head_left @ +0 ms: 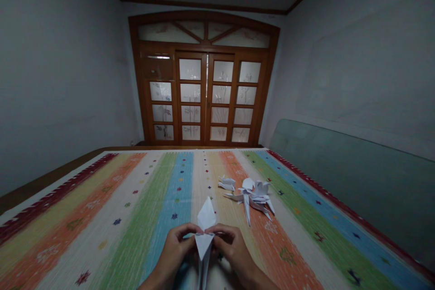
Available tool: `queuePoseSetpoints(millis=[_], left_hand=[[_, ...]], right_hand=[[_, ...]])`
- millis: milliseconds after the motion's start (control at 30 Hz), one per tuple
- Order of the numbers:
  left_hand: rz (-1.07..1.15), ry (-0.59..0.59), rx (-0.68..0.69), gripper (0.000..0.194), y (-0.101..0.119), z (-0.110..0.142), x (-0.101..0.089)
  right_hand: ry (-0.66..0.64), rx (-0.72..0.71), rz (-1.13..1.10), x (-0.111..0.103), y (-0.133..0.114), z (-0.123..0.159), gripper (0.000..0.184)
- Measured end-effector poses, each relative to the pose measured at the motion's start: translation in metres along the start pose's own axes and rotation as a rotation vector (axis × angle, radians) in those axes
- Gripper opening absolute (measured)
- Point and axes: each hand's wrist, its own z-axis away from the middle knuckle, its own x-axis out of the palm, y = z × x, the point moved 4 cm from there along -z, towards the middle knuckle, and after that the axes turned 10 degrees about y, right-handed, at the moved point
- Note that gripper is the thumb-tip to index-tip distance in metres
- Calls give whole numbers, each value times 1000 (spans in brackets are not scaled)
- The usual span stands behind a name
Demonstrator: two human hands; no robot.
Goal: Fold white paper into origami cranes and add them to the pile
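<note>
Between my two hands is a folded white paper (206, 214), long and narrow, with a pointed diamond flap at the top and two thin legs running down toward me. My left hand (181, 247) pinches its left side at the middle with thumb and forefinger. On the opposite side my right hand (234, 249) pinches the same paper at about the same height. A smaller triangular flap hangs down between the fingertips. To the right, several folded white paper cranes (253, 197) lie clustered together, and a smaller folded paper piece (226, 183) sits just left of them.
A striped, multicoloured cloth (129, 217) covers the table, whose brown edge (50, 174) shows at the left. Along the right stands a pale green panel (340, 176). Wooden doors with glass panes (205, 99) are at the far end, between grey walls.
</note>
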Motion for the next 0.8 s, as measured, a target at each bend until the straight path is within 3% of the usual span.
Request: queuePoseSetpoints(millis=[133,267,433,667,800], left_hand=[[41,-58,0,21,-4,0,-1],[71,-150,38,31,-2,2,1],[14,-125,48,32,7,5,4],[-4,-54,43,20,12,7,1],[53,-53,-47,15,11,12,2]], right_hand=[[-16,27,49,0,0,2,49],[44,-16,98,-1,-7,5,45],[56,-89,89,2,-13,8,36],[-114,34,70,9,-3,9,51],[-94,-28,65,5,-6,9,44]])
